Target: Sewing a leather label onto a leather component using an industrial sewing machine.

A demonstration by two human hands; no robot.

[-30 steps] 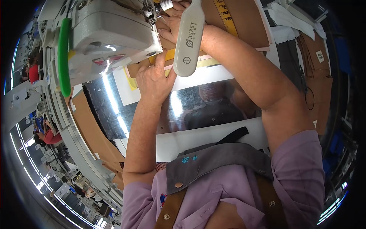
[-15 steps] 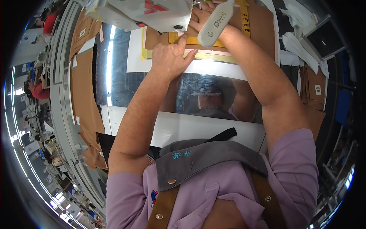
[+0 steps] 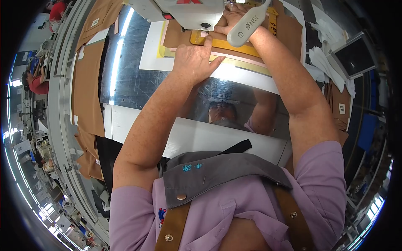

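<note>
My left hand [image 3: 193, 62] lies low over the near edge of the work, index finger stretched forward and thumb spread to the right. That fingertip touches the yellow frame [image 3: 234, 46], close beneath the white machine head [image 3: 197, 14], which looks like a sewing machine. Flat on the brown fabric piece [image 3: 287, 31] inside and around the frame rests my right hand [image 3: 234, 17], fingers apart. A white oval device on a cord [image 3: 247, 29] hangs in front of that wrist and hides part of it. Under the fabric lies a white sheet [image 3: 155, 58] with yellow edging.
A shiny metal plate [image 3: 138, 79] covers the table. Brown fabric pieces [image 3: 90, 83] are stacked at the left, and more brown pieces [image 3: 337, 100] at the right. Beyond those, a dark screen [image 3: 356, 56] stands beside crumpled white cloth [image 3: 324, 46]. A person in red [image 3: 37, 81] sits far left.
The whole view has shifted and tilted slightly, with the machine head now further right and higher. Both hands keep nearly the same pose on the frame and fabric.
</note>
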